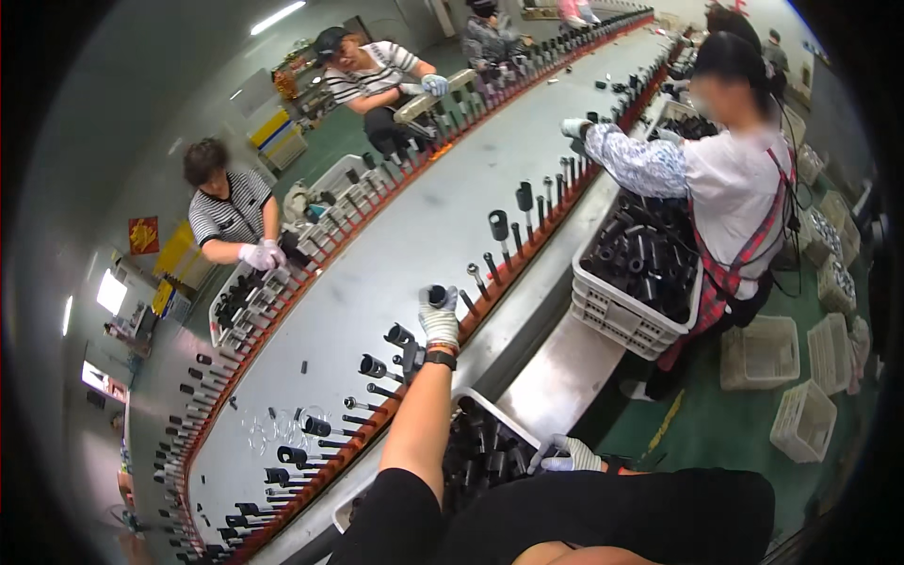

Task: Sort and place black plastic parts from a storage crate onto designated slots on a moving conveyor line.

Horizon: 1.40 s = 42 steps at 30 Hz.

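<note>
With the clock's hub at the centre of the view, a long pale table (377, 254) curves from between seven and eight o'clock up to one, reddish-brown along its edges, where upright rods (494, 269) stand in rows, many topped with black caps (498, 224). At two o'clock a co-worker (730, 179) in a white top stretches an arm over the table's near edge; a second co-worker (237, 209) in a striped shirt bends over parts at ten, and a third (372, 80), also in stripes, sits at eleven. A stack of white crates (623, 325), filled with black parts, is at three o'clock, and a nearer crate (507, 414), heaped with dark tubular pieces (485, 461), lies between five and six. The person's left hand (439, 325), in a pale striped glove, is just below the hub, its fingers curled around a black cylindrical part (437, 294) over the row of rods; whether that part sits on a rod cannot be told. The gloved right hand (573, 456) is at five o'clock beside the nearer crate, fingers partly bent; whether they grip a piece cannot be told. Clear loops (273, 428) lie on the table at eight o'clock, near a small dark block (304, 366).
</note>
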### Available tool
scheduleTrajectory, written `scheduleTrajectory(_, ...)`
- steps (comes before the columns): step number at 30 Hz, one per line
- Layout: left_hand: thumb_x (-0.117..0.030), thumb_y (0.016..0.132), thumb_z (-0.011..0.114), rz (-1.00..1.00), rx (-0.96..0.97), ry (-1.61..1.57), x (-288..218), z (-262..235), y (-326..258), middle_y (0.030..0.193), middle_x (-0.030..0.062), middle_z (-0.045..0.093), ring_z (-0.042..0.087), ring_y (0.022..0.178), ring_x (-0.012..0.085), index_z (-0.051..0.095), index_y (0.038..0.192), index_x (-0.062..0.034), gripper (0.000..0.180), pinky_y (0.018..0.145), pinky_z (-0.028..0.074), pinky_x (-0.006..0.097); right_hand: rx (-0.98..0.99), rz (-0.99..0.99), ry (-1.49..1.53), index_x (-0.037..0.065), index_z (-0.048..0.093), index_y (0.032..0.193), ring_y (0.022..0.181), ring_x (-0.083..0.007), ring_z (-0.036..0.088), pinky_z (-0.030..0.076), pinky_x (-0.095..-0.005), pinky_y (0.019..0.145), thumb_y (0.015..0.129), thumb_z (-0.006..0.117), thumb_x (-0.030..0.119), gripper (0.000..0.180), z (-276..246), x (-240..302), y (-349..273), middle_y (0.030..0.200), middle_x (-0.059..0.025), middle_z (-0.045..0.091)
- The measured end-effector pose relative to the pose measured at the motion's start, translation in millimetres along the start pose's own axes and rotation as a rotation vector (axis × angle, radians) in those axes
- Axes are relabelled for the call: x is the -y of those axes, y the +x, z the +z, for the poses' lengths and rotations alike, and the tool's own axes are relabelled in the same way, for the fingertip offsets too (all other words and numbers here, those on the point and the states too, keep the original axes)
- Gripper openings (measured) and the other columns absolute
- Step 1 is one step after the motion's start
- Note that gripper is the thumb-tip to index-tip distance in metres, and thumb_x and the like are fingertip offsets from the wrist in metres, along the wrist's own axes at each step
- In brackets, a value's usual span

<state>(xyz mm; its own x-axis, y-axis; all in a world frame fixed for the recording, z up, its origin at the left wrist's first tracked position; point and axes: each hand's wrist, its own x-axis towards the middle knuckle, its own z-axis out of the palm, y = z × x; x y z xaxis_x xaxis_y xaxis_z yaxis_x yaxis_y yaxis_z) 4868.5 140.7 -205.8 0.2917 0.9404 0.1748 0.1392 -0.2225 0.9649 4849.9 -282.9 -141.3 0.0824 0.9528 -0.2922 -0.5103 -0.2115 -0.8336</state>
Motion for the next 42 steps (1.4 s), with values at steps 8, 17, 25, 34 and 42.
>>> scheduleTrajectory(8,-0.036,0.095,0.051,0.313,0.453,0.882,-18.5,-48.3,-62.0,0.121,0.0227,0.061,0.062,0.105,0.0386,0.045,0.144,-0.0129,0.055,0.090,0.047,0.053,0.019,-0.019,-0.297,0.001,0.059,0.101,0.081,-0.0192,0.065,0.053,-0.0329,0.076,0.090,0.062,0.013,0.016,-20.0,-29.4,24.9,0.093,-0.0112,0.069)
scheduleTrajectory(17,-0.026,0.078,0.072,-0.227,-0.280,0.372,-142.3,-255.1,-316.1,0.101,0.0251,0.065,0.063,0.099,0.0394,0.063,0.108,0.0020,0.042,0.090,0.050,0.043,0.127,0.118,-0.525,0.004,0.056,0.113,0.090,-0.0210,0.060,0.049,-0.0368,0.086,0.098,0.055,0.014,0.018,-89.8,-6.0,87.5,0.101,-0.0125,0.066)
scheduleTrajectory(25,-0.045,0.081,0.067,-0.964,-0.734,0.988,-103.9,-354.6,-474.8,0.126,0.0271,0.058,0.060,0.115,0.0362,0.067,0.111,-0.0005,0.054,0.097,0.049,0.043,0.201,-0.115,-1.015,0.002,0.055,0.127,0.105,-0.0280,0.058,0.048,-0.0399,0.095,0.092,0.056,0.006,0.035,-109.8,-2.0,183.8,0.117,-0.0191,0.061)
scheduleTrajectory(34,-0.024,0.086,0.053,-0.583,-0.584,0.890,-1.0,-275.3,-501.6,0.064,0.0159,0.064,0.061,0.054,0.0343,0.067,0.080,-0.0068,0.023,0.054,0.050,0.046,0.672,-0.911,-1.156,0.001,0.052,0.137,0.127,-0.0344,0.049,0.044,-0.0430,0.104,0.077,0.051,-0.012,0.061,-119.2,-21.6,222.8,0.139,-0.0250,0.048)
scheduleTrajectory(42,-0.012,0.093,0.055,-0.600,-0.529,0.637,57.8,-241.3,-460.4,0.118,0.0176,0.067,0.063,0.110,0.0297,0.063,0.124,-0.0001,0.034,0.097,0.047,0.037,0.228,0.025,-0.458,-0.006,0.049,0.125,0.099,-0.0191,0.063,0.048,-0.0322,0.095,0.083,0.074,0.013,0.052,-102.3,26.5,246.2,0.102,-0.0092,0.064)
